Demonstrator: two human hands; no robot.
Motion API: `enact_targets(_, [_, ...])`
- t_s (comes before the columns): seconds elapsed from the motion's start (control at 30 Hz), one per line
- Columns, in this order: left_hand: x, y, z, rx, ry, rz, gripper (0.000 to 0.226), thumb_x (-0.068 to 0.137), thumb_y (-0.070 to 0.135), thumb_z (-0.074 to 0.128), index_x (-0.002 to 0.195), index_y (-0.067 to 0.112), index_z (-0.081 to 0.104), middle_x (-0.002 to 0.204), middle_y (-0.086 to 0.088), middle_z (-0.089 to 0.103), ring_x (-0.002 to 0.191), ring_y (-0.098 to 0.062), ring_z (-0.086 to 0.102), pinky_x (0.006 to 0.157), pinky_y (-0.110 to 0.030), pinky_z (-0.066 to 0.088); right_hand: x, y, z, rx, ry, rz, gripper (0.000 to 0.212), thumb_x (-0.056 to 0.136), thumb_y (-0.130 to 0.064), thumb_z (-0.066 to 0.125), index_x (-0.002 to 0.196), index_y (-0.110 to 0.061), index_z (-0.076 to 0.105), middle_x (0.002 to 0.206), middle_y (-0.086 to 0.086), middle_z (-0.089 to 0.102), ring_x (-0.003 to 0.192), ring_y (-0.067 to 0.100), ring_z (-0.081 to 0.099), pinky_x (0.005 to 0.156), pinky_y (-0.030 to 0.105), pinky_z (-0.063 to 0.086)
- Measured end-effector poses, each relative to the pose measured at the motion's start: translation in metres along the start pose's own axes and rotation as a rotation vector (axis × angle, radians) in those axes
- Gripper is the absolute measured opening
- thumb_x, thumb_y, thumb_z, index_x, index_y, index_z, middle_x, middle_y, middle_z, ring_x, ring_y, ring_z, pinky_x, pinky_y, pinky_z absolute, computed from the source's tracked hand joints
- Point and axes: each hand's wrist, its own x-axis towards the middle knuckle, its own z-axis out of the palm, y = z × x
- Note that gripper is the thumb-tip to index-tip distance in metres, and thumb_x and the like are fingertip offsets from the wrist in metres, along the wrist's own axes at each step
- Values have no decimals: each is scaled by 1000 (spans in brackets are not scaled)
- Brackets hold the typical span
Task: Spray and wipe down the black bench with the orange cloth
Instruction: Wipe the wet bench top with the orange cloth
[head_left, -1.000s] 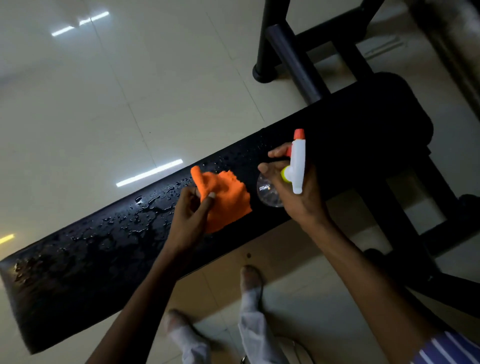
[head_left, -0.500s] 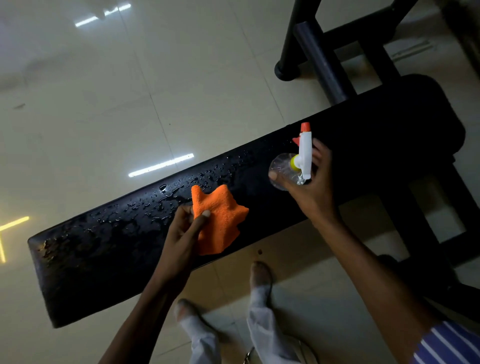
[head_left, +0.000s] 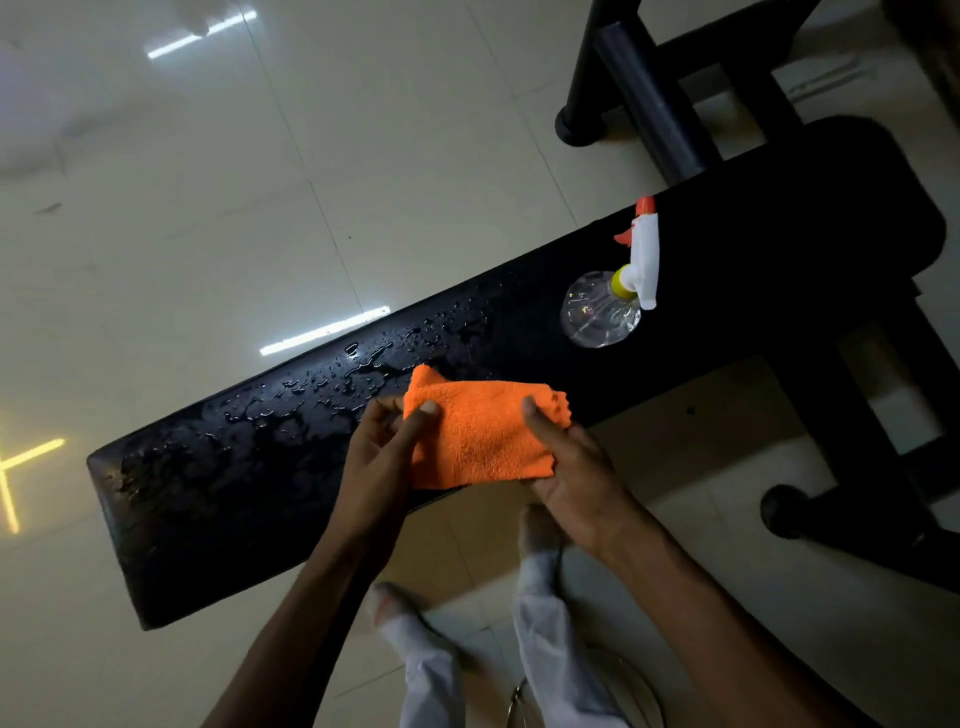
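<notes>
Head cam: both hands pinch the orange cloth (head_left: 480, 434) just above the black bench (head_left: 260, 483), left hand (head_left: 382, 452) on its left edge, right hand (head_left: 569, 467) on its right. Spray bottle (head_left: 605, 309) stands on bench w/ no hand on it, near the water drops (head_left: 358, 374) on the pad.

Probably a gym: a padded black bench (head_left: 519, 374) on steel frame legs (head_left: 649, 93) over glossy floor tiles (head_left: 260, 182)

- Both hands, left (head_left: 376, 457) and right (head_left: 574, 475), grip an orange cloth (head_left: 480, 436) at frame centre, above the droplet-beaded black table (head_left: 249, 467).
- A spray bottle (head_left: 613, 296) stands on it, upper right.
</notes>
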Motion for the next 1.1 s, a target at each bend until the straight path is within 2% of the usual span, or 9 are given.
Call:
enact_targets(0.17, [19,-24,-19,125,55,71,6,98,25,69,100,21,65,72,12,61,64,-5,53,60,-26,45,6,1,0,-367,129,-161,21,102,-4,65,116,-17,71,116,6,78,108,20,75,97,37,59])
enact_targets(0.27, [29,-33,-23,133,44,75,12,100,18,66,111,17,63,98,-2,72,86,-15,67,76,-32,54,12,-27,15,-841,211,-427,19,101,-6,68,115,-20,71,108,-2,75,105,19,70,89,25,53])
enact_targets(0.4, [34,-39,-36,365,93,169,16,101,21,64,116,19,61,113,-4,71,102,-20,69,91,-40,57,28,-44,42,-1439,221,-744,21,99,-8,65,120,-10,69,115,7,66,105,25,62,84,27,41])
enact_targets(0.47, [35,-42,-43,495,136,238,19,99,19,66,116,13,60,115,-5,69,103,-21,67,92,-41,57,36,-35,53,-1636,144,-695,30,98,-10,67,128,-11,67,123,12,63,116,31,60,92,35,45])
enact_targets(0.57, [35,-49,-56,635,196,341,21,97,14,68,115,7,61,117,-11,62,104,-23,63,89,-30,51,43,-9,60,-1848,-26,-391,42,101,-26,67,141,-14,61,135,15,63,129,37,58,103,43,50])
enact_targets(0.63, [34,-53,-66,683,211,362,21,97,15,68,115,8,60,117,-10,59,99,-17,61,84,-23,47,43,8,61,-1910,-51,-312,38,103,-35,65,135,-15,67,131,13,70,123,38,65,96,46,56])
enact_targets(0.8, [30,-60,-84,759,162,370,22,99,19,64,119,11,58,119,-4,54,103,-20,61,88,-35,52,48,18,60,-1896,49,-422,37,105,-35,62,134,-13,68,129,10,73,117,32,68,88,43,58])
enact_targets(0.93, [36,-55,-90,893,112,407,27,101,21,61,125,10,57,123,-6,56,112,-24,58,93,-36,49,69,12,54,-1844,78,-524,45,108,-28,58,147,-6,57,149,16,55,140,36,49,109,46,48])
enact_targets(1.1, [65,-49,-88,1134,109,500,51,101,32,59,146,12,46,152,-9,44,142,-29,38,118,-42,37,123,3,42,-1821,146,-688,64,108,-38,58,163,-12,39,176,19,20,165,38,11,134,55,13])
